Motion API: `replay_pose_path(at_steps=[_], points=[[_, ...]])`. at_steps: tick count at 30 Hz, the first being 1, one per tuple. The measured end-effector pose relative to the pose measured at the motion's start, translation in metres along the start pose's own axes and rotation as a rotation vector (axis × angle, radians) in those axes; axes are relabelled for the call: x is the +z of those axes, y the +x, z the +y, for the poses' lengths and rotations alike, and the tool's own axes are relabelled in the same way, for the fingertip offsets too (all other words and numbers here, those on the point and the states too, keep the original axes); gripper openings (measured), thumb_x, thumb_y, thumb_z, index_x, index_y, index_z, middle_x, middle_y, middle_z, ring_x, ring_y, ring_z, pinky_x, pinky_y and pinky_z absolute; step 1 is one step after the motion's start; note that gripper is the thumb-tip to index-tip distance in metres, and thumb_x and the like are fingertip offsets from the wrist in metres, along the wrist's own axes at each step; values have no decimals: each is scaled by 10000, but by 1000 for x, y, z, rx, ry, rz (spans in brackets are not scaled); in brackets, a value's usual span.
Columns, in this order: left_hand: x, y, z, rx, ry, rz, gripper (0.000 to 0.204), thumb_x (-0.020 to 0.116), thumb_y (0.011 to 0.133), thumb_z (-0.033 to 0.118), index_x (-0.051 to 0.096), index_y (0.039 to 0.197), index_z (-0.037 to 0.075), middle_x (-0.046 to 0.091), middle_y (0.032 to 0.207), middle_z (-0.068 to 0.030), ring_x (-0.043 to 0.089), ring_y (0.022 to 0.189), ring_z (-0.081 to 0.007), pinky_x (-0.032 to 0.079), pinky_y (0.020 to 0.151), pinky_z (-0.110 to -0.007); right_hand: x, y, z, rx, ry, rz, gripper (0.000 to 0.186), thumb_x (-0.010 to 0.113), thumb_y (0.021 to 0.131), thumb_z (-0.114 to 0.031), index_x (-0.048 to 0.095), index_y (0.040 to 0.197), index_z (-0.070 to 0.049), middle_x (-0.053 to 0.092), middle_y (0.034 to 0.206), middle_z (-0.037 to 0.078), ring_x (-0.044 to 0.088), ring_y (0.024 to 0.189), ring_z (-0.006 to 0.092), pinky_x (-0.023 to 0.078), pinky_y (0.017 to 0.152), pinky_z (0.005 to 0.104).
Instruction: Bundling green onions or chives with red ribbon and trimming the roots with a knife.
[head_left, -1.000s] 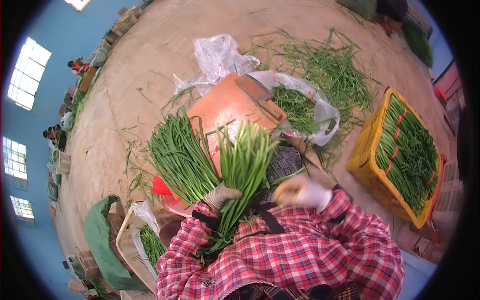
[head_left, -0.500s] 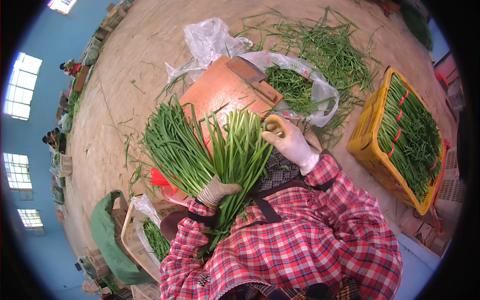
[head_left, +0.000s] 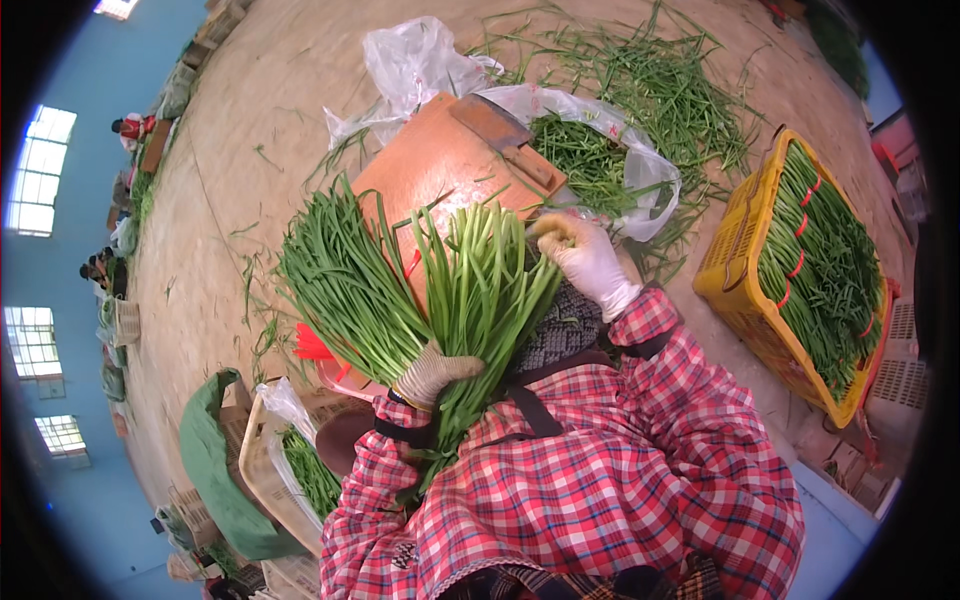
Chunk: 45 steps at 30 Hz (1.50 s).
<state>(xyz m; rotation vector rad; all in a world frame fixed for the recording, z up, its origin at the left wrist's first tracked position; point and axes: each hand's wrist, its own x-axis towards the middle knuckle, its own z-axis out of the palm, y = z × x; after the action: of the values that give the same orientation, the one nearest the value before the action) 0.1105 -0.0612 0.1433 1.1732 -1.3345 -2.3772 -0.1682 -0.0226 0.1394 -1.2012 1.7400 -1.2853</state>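
Note:
A large bunch of garlic chives (head_left: 350, 285) fans out in front of my chest, with dark leaf tips on the left and pale stem ends (head_left: 485, 235) on the right. Around its lower part wraps my left hand (head_left: 435, 375) in a striped knit glove, closed on the stalks. My right hand (head_left: 580, 255), in a white glove with yellowish fingers, is at the bunch's upper right edge. Its fingers are curled in and seem to pinch a few outer stalks; the fingertips are partly hidden. Behind the bunch lies an orange-brown board (head_left: 430, 150) with a broad-bladed cleaver (head_left: 490, 125) on it.
Loose chives (head_left: 650, 95) and clear plastic sheeting (head_left: 420, 60) lie on the floor beyond the board. A yellow crate (head_left: 725, 275) of red-banded chive bundles (head_left: 815, 270) stands to the right. At lower left are a beige crate (head_left: 265, 450) and a green cloth (head_left: 205, 450).
The fingers of my right hand have curled in more tightly at the bunch's edge. The stalks on that side spread slightly further right. My left hand keeps its grip.

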Motion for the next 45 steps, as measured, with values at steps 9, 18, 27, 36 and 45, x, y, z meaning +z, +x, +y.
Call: replay_pose_path(at_steps=[9,18,27,36,45], points=[[13,-7,7,77,-52,27,613,801,695,85,534,1237,-17,640,1100,-80,615,957,-176,511,861,-311,-21,-16,-45,-264,-585,-267,412,583,876,-435,639,1055,-68,632,763,133,626,736,324,495,669,418],[12,-11,10,33,11,-16,657,781,709,55,479,1289,-9,620,1154,-97,606,981,-180,500,881,-313,-24,17,6,118,273,-239,257,666,859,-197,626,1021,-2,647,800,32,588,698,105,481,657,263],[39,-5,-10,232,700,247,1032,822,669,201,194,1475,58,494,1331,-240,519,1217,-323,416,1025,-331,-12,-47,36,136,678,-312,1225,778,723,-500,-91,1511,-145,159,1546,129,164,1416,242,130,1147,397],[82,-19,0,278,1095,422,904,745,740,224,222,1467,99,521,1268,-256,632,942,-408,533,795,-421,-8,-61,-21,-69,1080,-250,1284,818,693,-451,-148,1500,-196,259,1514,101,287,1382,267,206,1142,415],[86,-19,-3,487,1234,199,807,721,755,209,285,1417,53,460,1329,-254,594,1033,-398,509,871,-408,-3,-26,2,153,1192,-242,1097,794,732,-80,49,1525,-216,386,1413,120,488,1158,214,442,967,340]])
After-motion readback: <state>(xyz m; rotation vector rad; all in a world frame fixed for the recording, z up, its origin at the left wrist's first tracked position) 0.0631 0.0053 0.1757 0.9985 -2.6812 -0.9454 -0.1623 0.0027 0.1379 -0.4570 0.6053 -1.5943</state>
